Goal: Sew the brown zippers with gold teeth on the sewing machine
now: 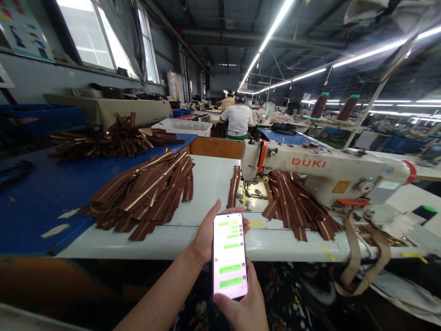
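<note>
I hold a phone (229, 255) with a lit chat screen upright in front of the table edge. My left hand (206, 235) wraps round its left side and back, fingertips showing at its upper right. My right hand (245, 304) cups its bottom end, thumb at the lower edge. Beyond it on the white table (206, 184) stands a white DUKI sewing machine (320, 172) with a brown zipper strip (234, 186) lying by its needle.
A pile of brown zippers (148, 195) lies at the left, another (298, 204) under the machine arm, a third (113, 138) on the blue surface (41, 197). A tan strap (365, 262) hangs off the table's front. A person in white (237, 120) sits far ahead.
</note>
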`<action>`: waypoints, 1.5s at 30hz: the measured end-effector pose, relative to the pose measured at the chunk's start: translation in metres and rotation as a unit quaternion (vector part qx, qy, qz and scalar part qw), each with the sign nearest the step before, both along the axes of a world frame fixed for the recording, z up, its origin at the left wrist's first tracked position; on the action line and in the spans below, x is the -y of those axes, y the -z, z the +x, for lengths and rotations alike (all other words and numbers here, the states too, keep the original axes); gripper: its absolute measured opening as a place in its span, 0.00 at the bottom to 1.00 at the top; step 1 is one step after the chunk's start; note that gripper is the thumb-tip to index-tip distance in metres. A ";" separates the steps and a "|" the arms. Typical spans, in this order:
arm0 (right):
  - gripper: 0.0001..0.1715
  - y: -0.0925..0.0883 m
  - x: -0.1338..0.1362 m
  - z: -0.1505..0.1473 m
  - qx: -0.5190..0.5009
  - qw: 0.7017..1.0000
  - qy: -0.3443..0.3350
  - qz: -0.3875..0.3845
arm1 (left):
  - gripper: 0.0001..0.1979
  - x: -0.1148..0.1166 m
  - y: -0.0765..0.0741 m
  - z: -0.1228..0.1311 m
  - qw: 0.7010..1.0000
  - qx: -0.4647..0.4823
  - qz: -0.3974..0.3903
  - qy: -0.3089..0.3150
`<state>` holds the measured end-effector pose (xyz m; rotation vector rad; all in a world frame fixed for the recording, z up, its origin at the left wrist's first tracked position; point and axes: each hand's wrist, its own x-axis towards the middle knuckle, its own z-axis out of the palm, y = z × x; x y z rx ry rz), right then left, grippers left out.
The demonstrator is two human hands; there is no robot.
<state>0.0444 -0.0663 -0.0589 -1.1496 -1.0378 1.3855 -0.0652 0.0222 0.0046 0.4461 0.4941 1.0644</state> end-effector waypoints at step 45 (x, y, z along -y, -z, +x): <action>0.29 -0.006 0.003 0.004 -0.028 1.000 -0.006 0.001 | 0.27 0.000 -0.003 0.001 1.000 -0.017 -0.019 0.007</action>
